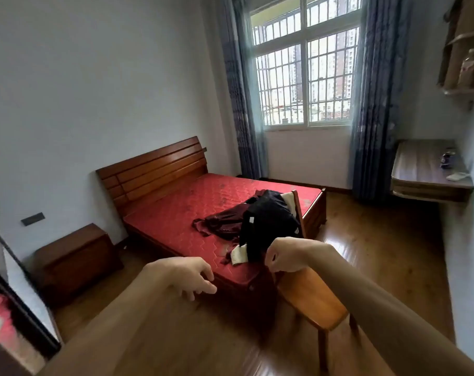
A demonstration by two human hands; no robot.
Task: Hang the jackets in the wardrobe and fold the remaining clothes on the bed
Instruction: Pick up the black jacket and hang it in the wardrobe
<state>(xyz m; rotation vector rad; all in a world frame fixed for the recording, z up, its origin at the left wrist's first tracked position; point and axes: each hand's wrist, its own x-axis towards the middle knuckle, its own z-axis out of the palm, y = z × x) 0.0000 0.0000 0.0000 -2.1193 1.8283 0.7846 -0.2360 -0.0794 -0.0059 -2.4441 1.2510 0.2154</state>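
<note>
Black padded jacket [268,221] draped over wooden chair [311,299] for easy pickup; right hand [284,256] curled empty beside it, left hand [187,278] spread, empty

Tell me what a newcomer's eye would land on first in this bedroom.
The bare red mattress on the wooden bed at centre, with a black jacket and a maroon garment heaped at its foot against a wooden chair. Behind, the barred window glows between blue curtains.
</note>
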